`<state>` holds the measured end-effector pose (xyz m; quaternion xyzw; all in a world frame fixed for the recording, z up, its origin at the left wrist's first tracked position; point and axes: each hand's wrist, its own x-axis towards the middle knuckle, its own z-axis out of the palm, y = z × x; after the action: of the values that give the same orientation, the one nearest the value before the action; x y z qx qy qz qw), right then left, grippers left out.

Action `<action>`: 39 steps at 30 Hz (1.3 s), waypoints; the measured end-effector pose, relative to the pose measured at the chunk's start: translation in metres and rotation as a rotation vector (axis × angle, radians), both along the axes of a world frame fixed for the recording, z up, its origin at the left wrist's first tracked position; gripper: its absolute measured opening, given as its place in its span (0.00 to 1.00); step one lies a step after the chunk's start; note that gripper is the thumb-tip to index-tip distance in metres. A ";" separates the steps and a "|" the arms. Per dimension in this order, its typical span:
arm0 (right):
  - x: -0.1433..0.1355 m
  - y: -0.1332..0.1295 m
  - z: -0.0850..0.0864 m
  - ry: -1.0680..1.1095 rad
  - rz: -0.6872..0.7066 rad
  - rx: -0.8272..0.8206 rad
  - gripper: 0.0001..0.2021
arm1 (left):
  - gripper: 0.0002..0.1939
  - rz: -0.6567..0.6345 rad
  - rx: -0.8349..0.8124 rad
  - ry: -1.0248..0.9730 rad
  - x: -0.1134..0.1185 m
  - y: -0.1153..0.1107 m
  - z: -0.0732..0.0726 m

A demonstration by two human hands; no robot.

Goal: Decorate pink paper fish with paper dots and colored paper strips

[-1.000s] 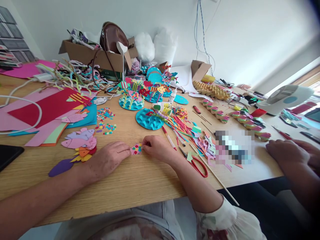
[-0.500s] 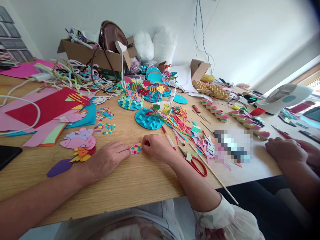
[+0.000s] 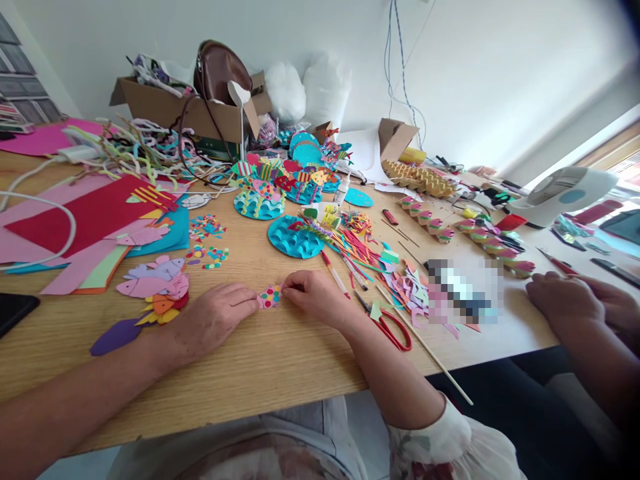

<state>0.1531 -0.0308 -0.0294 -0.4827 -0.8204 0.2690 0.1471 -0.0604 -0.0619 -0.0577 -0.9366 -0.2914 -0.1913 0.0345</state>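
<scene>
One dotted cutout point(image 3: 271, 297), ends partly hidden

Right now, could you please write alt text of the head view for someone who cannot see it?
A person's left hand and right hand are at opposite ends of a dotted paper piece on a wooden table. Paper fish lie to the left, red-handled scissors to the right, another person's hands farther right.

On the table point(image 3: 250, 377), a paper cutout point(image 3: 270, 296) is flanked by paper fish point(image 3: 137, 288) left and scissors point(image 3: 382, 324) right.
</scene>
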 end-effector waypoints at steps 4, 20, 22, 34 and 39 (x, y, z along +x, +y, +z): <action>-0.002 0.001 -0.005 -0.030 0.001 0.012 0.08 | 0.14 -0.003 0.017 -0.007 0.000 -0.001 0.001; -0.004 0.001 -0.005 -0.049 -0.004 0.000 0.09 | 0.15 -0.002 0.017 -0.010 0.000 -0.001 0.001; -0.004 0.002 -0.006 -0.054 -0.010 0.009 0.09 | 0.15 -0.003 0.018 -0.012 0.000 0.000 0.001; -0.008 -0.001 -0.007 0.063 0.009 0.033 0.08 | 0.16 -0.001 0.013 0.006 0.001 0.000 0.002; -0.009 -0.002 -0.011 0.058 0.024 0.027 0.08 | 0.16 0.000 0.010 0.009 0.001 0.000 0.003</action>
<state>0.1438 -0.0333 -0.0400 -0.4630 -0.8250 0.2734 0.1740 -0.0593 -0.0624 -0.0543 -0.9373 -0.2905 -0.1885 0.0405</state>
